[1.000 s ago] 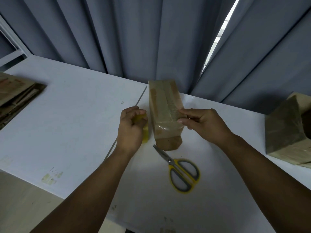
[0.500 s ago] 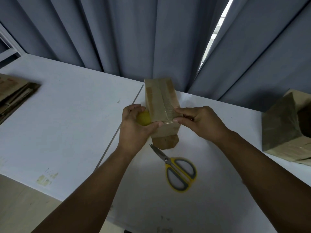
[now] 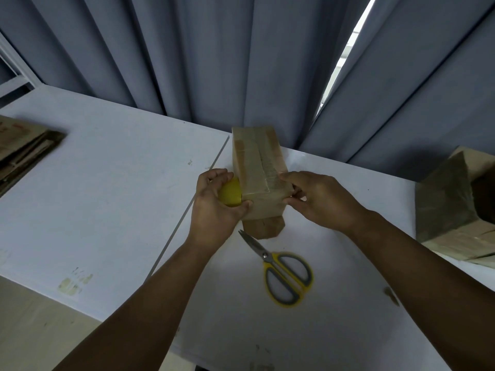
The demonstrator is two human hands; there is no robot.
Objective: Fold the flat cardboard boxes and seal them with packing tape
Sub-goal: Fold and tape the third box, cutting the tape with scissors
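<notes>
The small cardboard box (image 3: 258, 167) stands in the middle of the white table (image 3: 107, 188), and both hands are on its near end. The left hand (image 3: 214, 210) has its fingers curled round a yellow tape roll (image 3: 230, 195) and holds it tight against the left side of the box. The right hand (image 3: 321, 202) pinches the right near corner of the box, where a shiny strip of tape (image 3: 267, 200) goes across. I think the step now is pulling tape over this end to shut it. To do it well, the right hand should press the tape down flat so it does not lift, while the left hand pulls the roll round the box with the tape tight and straight, no wrinkles. A brown bit of card (image 3: 263, 227) sticks out low at the near end of the box; I cannot tell if it is a loose flap. The scissors (image 3: 284, 274) lie just in front of the box, easy to grab for the cut, but the blades point at the box, so reach for the yellow handles. Far left of the box is a pile of flat boxes (image 3: 24, 148). Far right of the box sits another folded box (image 3: 452, 210). A grey curtain (image 3: 214, 62) hangs close behind the box, so there is little room to push it back.
</notes>
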